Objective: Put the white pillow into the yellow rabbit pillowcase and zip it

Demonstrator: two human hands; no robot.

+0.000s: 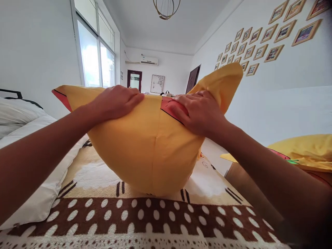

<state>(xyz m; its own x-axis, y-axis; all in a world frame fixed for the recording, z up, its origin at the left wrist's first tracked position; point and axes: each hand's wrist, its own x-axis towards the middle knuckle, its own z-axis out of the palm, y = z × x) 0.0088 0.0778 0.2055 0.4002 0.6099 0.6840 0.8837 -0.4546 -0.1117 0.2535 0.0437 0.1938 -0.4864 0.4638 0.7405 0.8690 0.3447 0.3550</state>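
— While the patterned blanket fills the foreground with its brown band and white dots, what are you doing just above it?

— Both my hands are pressed flat on the top edge of a yellow pillow, which stands on its lower edge on the blanket, on the bed. My left hand lies palm down, fingers spread and lightly curled over the ridge; my right hand does the same, covering a red patch of the print. Neither is closed in a fist; they press and cup rather than pinch.

— How does it handle?

— Soft and light, I judge. The filling bulges low while the top corners flop out to points, so the cover looks loose. The fabric seems smooth and could slide over the filling; taking it at the two upper corners, or clamping the top edge through to the stuffing, would give the surest hold. Nothing about it is fragile.

— And around it?

— A white duvet lies to the left, a second yellow pillow to the right. Beyond, a tall window, an air conditioner on the far wall, and rows of framed pictures on the right wall.
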